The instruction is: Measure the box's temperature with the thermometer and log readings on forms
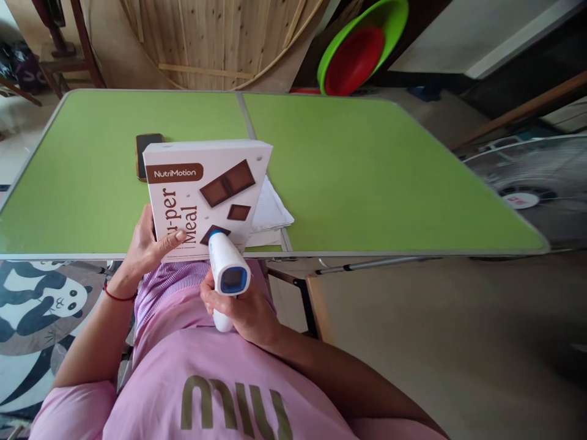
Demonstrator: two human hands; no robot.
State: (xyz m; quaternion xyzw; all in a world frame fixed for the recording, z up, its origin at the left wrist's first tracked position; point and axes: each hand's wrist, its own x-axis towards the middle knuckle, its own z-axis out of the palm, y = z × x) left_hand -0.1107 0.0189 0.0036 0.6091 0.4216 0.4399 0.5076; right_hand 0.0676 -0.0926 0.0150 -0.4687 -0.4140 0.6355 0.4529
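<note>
My left hand point(153, 244) grips the lower left corner of a white box point(202, 195), its thumb lying across the front. The box is tilted up over the table's near edge and shows chocolate pieces and the word NutriMotion. In my right hand point(243, 311) is a white infrared thermometer point(227, 266) with a blue-rimmed screen facing me. My fingers wrap round its handle, and its blue tip points at the lower part of the box front, close to it; whether they touch I cannot tell.
On the green folding table point(358, 171) lie a phone point(144, 153) behind the box and some white papers point(270, 211) partly under it. A fan point(523, 189) stands at the right. Green and red basins point(389, 24) lean beyond the far edge, near a round wooden tabletop point(220, 36).
</note>
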